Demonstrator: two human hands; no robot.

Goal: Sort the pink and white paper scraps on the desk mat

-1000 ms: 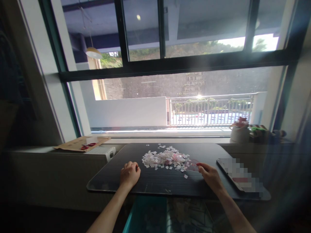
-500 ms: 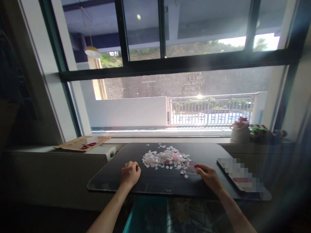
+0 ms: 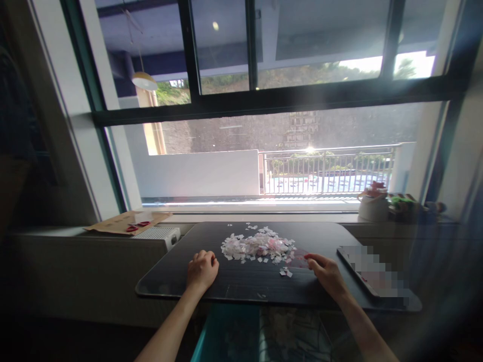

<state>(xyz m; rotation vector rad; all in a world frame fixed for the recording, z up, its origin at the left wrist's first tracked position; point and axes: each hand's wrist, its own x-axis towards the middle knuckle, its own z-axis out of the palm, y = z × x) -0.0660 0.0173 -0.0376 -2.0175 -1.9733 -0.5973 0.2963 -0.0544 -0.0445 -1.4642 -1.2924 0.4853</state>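
A heap of small white and pinkish paper squares [image 3: 249, 246] lies in the middle of the dark table [image 3: 249, 284]. Left of the heap, my left hand [image 3: 203, 267] rests on the tabletop as a loose fist, with nothing visible in it. My right hand [image 3: 326, 271] pinches the right end of a thin, see-through, reddish sheet [image 3: 299, 258]. The sheet's other end reaches the heap's right edge. Just below it, a few loose squares [image 3: 286, 272] lie on the table.
A flat slab [image 3: 356, 271], partly pixelated, lies at the table's right side. Red-handled scissors [image 3: 138, 226] rest on brown paper [image 3: 109, 224] on the left ledge, beside a white box-like unit [image 3: 160, 234]. A white pot [image 3: 373, 207] stands on the right sill before the window.
My right hand has shifted slightly right, drawing the see-through sheet with it. Loose squares below the sheet have moved a little. My left hand stays put.
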